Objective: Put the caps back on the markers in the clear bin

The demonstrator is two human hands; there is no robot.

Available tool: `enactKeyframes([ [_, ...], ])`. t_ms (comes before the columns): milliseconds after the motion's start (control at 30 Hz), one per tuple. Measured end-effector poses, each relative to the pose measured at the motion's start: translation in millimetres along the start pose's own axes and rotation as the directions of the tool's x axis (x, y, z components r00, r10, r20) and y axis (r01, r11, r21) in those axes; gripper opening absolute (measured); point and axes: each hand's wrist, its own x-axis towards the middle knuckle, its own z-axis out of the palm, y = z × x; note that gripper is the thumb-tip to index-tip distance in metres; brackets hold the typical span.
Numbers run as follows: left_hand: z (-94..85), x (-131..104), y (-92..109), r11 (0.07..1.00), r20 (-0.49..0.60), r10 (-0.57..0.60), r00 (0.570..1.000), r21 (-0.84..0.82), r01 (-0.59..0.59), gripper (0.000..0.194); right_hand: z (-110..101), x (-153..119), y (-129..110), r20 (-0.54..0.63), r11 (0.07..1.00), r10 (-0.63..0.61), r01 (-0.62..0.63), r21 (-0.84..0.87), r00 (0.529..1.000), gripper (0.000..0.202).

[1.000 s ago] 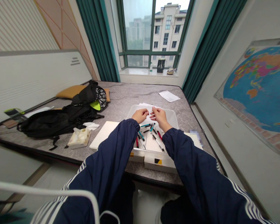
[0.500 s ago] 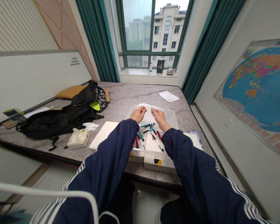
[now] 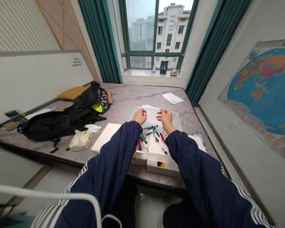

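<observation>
My left hand (image 3: 139,117) is closed around a small red pen part (image 3: 144,111), mostly hidden by the fingers. My right hand (image 3: 166,120) pinches a thin pen refill (image 3: 155,113), which points left toward the other hand with a gap between. Both hands are over the far half of a clear plastic tray (image 3: 177,122). Scattered in the tray, nearer to me, are several pens and pen parts: a teal pen piece (image 3: 155,129), a red one (image 3: 162,138), a clear pen with a black end (image 3: 161,146) and dark caps.
White boxes (image 3: 164,169) sit under the tray's near side. To the left lie a white board (image 3: 106,137), a tissue pack (image 3: 80,141) and a black backpack (image 3: 59,122). A paper sheet (image 3: 172,98) lies farther back. A white cable (image 3: 49,195) crosses the lower left.
My hands have moved apart, the right one shifting right. The thin refill now shows in my right fingers and the red part in my left.
</observation>
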Motion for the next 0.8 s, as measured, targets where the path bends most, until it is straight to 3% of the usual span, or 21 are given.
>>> enactKeyframes([
  [67,-3.9,1.3,1.5,0.996,-0.055,-0.077,0.996,-0.051,0.074,0.027,-0.3,0.4,3.6,0.033,0.994,0.008,-0.004,-0.113,0.999,0.016],
  [133,-6.4,2.0,3.7,0.992,-0.063,-0.08,0.995,-0.106,0.073,0.03,0.0,0.2,8.7,0.117,0.963,0.024,0.009,-0.271,0.993,0.023],
  [267,-5.4,1.2,7.3,0.99,0.04,-0.011,0.999,-0.141,0.017,0.035,2.2,-2.7,14.9,0.227,0.884,-0.035,0.136,-0.447,0.973,0.024],
  [333,-3.3,0.6,7.7,0.99,0.112,0.022,0.993,-0.144,-0.006,0.04,3.9,-6.8,12.9,0.283,0.886,-0.039,0.164,-0.433,0.958,0.018],
  [433,-1.2,0.2,7.5,0.985,0.152,0.088,0.985,-0.161,-0.063,0.041,6.7,-16.7,5.6,0.439,0.928,0.079,0.095,-0.36,0.895,0.019],
  [533,-1.7,-0.3,8.5,0.971,0.13,0.106,0.986,-0.227,-0.075,0.041,8.4,-26.4,-1.9,0.51,0.955,0.199,-0.047,-0.294,0.837,0.03],
  [700,-3.5,-1.4,11.4,0.901,0.057,0.193,0.98,-0.405,-0.154,0.042,6.5,-31.2,-8.8,0.591,0.951,0.306,-0.273,-0.148,0.746,0.014],
  [733,-3.6,-1.4,11.4,0.89,0.047,0.204,0.978,-0.424,-0.166,0.042,5.8,-30.7,-9.6,0.607,0.948,0.302,-0.297,-0.113,0.735,0.012],
  [800,-3.6,-1.0,10.7,0.896,0.028,0.183,0.983,-0.415,-0.155,0.042,4.7,-29.0,-10.4,0.585,0.945,0.285,-0.325,-0.038,0.759,0.008],
])
